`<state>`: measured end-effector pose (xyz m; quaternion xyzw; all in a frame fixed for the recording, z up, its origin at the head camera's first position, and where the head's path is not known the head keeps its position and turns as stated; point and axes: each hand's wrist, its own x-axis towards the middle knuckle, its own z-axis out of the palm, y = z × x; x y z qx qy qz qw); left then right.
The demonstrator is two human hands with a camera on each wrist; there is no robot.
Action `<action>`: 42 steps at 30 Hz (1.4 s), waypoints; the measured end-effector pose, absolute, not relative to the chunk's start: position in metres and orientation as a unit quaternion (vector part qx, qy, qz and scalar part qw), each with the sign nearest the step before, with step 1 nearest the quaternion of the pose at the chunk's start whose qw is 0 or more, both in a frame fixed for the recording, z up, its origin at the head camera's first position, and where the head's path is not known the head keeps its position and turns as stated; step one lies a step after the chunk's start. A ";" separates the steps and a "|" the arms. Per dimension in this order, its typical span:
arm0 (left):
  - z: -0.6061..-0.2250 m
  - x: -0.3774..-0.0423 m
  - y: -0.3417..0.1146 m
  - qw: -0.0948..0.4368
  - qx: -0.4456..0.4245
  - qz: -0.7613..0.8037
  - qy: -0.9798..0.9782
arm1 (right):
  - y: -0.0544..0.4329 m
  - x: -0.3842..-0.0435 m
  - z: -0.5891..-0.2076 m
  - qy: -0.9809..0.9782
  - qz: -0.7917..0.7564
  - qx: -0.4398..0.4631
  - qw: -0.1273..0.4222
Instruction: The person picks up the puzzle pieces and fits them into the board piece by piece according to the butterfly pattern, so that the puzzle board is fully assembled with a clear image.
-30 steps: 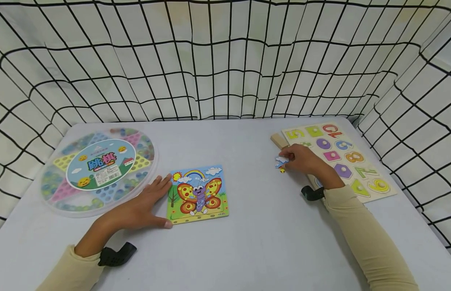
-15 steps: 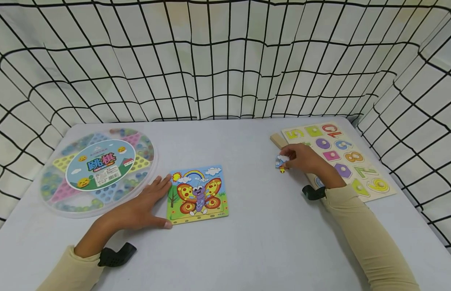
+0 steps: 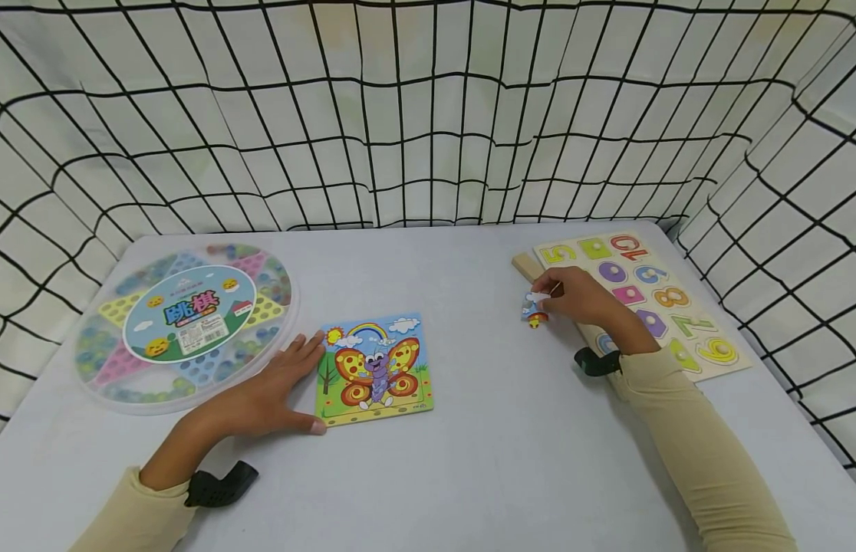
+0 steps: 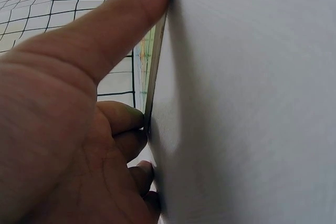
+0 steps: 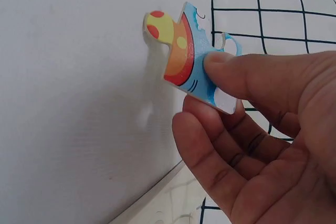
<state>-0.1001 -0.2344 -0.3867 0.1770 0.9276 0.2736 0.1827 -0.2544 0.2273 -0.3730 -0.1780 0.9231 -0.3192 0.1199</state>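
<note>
My right hand [image 3: 578,299] pinches a jigsaw puzzle piece [image 5: 191,59] between thumb and fingers, over the table on the right. Light blue with white cloud, the piece also has an orange and red band and a yellow knob with red spots. A square puzzle board [image 3: 376,369] with a butterfly, rainbow and sun lies flat left of centre. Along its left edge rests my left hand [image 3: 265,395], fingers spread and thumb at the near corner. From the left wrist, the thumb [image 4: 113,19] and fingertips show right at the board's thin edge.
On the left lies a round, clear-lidded Chinese checkers set [image 3: 189,310] with marbles. A wooden number-and-shape board [image 3: 676,341] is at the right, partly behind the right hand, over a wooden block [image 3: 528,267]. Black netting [image 3: 435,115] surrounds the white table [image 3: 469,475].
The piece in my right hand has turned, so its red and yellow part shows more. My left hand and the butterfly board stay in place.
</note>
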 end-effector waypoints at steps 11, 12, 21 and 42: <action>-0.386 -0.099 -0.235 0.181 0.180 0.277 0.926 | 0.227 -0.256 -0.370 0.898 -0.365 -0.195 0.148; -0.386 -0.099 -0.235 0.181 0.179 0.278 0.926 | 0.226 -0.256 -0.370 0.897 -0.367 -0.194 0.150; -0.387 -0.099 -0.235 0.179 0.184 0.280 0.925 | 0.217 -0.256 -0.370 0.900 -0.363 -0.199 0.137; -0.386 -0.098 -0.236 0.180 0.182 0.282 0.925 | 0.189 -0.261 -0.373 0.878 -0.392 -0.243 0.128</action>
